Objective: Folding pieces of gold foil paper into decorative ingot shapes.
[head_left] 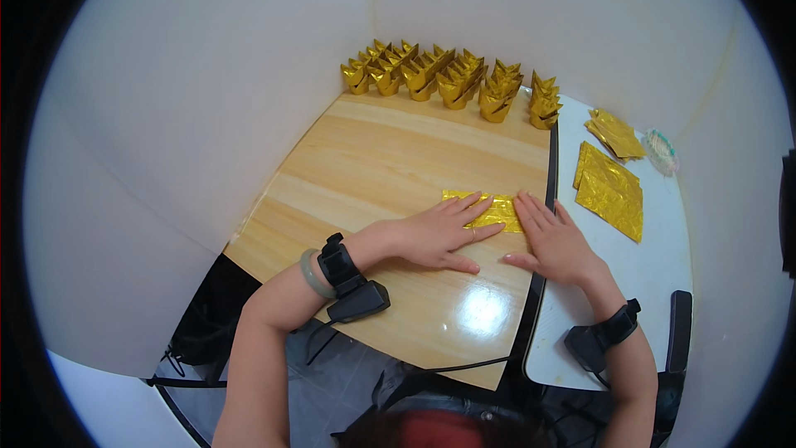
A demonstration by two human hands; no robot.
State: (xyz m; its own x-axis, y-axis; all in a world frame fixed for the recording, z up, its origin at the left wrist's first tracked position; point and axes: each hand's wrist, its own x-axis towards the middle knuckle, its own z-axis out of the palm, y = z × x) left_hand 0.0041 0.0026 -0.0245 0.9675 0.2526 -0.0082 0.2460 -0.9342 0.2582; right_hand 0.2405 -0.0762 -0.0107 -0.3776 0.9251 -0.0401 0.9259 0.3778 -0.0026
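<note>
A folded strip of gold foil paper (500, 214) lies flat on the wooden table near its right edge. My left hand (444, 234) rests on the left part of the strip, fingers stretched and spread over it. At the strip's right end lies my right hand (554, 236), fingers straight and flat, the thumb out to the left. Neither hand grips anything. Parts of the strip are hidden under the fingers.
Rows of folded gold paper ingots (458, 79) stand along the table's far edge. On the white table (572, 315) to the right lie a stack of gold foil sheets (611, 191), a smaller gold stack (615, 133) and a clear round item (661, 152). A dark gap separates the tables.
</note>
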